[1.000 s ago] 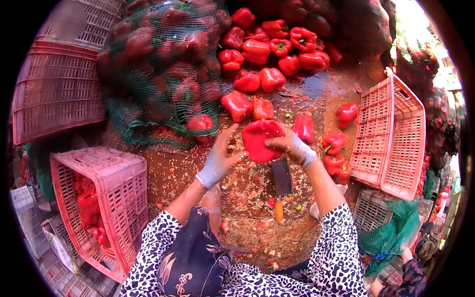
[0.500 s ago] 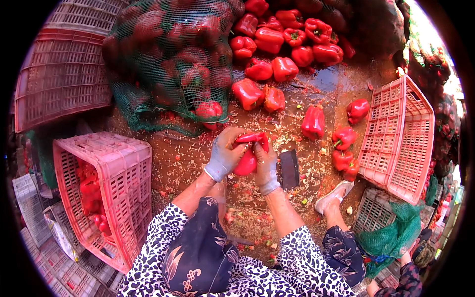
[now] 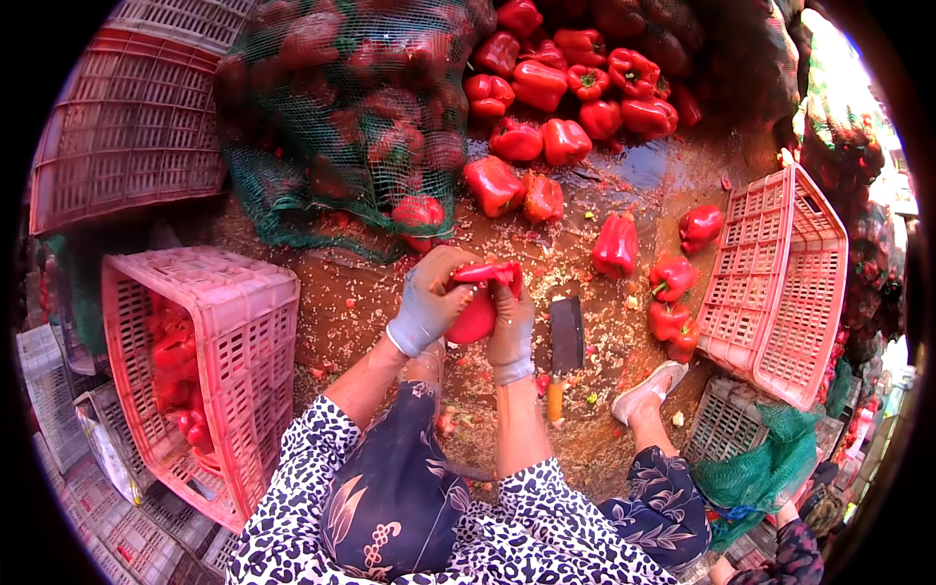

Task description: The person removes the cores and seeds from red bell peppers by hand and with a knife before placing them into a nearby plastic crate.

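Between my two gloved hands is a red bell pepper (image 3: 472, 319), its upper edge torn or cut open into a curled flap. My left hand (image 3: 430, 300) wraps round its left side, and my right hand (image 3: 512, 330) pinches the right side near the flap. Both gloves are pale grey and stained. A wide-bladed knife (image 3: 566, 333) lies flat on the wet board just right of my right hand, its wooden handle toward me. Chopped bits and pale seeds are strewn around it.
A pink crate (image 3: 249, 283) on its side at left holds red peppers (image 3: 175, 366). Whole peppers (image 3: 539, 86) heap at the back beside a green mesh sack (image 3: 341, 127). Another pink crate (image 3: 756, 273) and green netting (image 3: 765, 463) are at right. Another person's sleeve (image 3: 795, 556) shows lower right.
Both hands have shifted slightly left with the pepper. My right forearm has swung left, so the knife's handle now shows. The flap is curled a little differently.
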### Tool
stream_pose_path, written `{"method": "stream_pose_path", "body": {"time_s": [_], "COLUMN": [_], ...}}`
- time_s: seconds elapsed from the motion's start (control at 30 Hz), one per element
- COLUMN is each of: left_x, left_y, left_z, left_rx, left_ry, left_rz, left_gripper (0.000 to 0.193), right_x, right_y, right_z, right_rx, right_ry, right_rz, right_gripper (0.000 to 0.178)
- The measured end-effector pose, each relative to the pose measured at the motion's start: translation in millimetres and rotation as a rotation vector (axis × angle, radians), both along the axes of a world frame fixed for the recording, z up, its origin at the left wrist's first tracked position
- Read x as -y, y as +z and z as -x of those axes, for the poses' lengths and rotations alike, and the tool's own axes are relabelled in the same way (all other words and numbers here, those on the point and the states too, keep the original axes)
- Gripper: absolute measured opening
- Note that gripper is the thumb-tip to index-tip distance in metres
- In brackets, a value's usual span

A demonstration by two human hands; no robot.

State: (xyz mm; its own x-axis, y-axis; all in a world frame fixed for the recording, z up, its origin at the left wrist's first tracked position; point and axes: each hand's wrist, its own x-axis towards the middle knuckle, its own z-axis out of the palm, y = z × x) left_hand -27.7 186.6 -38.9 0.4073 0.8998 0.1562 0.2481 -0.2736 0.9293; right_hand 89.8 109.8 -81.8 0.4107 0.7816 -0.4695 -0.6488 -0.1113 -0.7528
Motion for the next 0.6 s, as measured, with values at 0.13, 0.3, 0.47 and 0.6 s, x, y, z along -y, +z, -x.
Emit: {"method": "stream_pose_path", "body": {"time_s": [0.13,0.3,0.47,0.6], "left_x": [-1,1,-9,-20], "left_y": [12,17,-10,-26], "left_z": [-3,-8,15,26], "left_rx": [-0.002,-0.019,0.487,0.837], "left_ry": [-0.056,-0.209,0.139,0.195], "left_rz": [0.033,-0.249,0.533,0.764], "left_gripper": [0.035,0.037,0.026,0.028], "right_x": [-2,-5,-39,-43], "right_y": [-2,-20,-4,-18], "right_z": [-2,4,22,33], "right_rx": [-0.047,-0.501,-0.038,-0.17], "right_ry": [-0.015,-0.019,-0.177,-0.2], "right_rz": [0.014,-0.108,0.014,0.091], "right_gripper": [0.046,0.034,0.028,0.033]}}
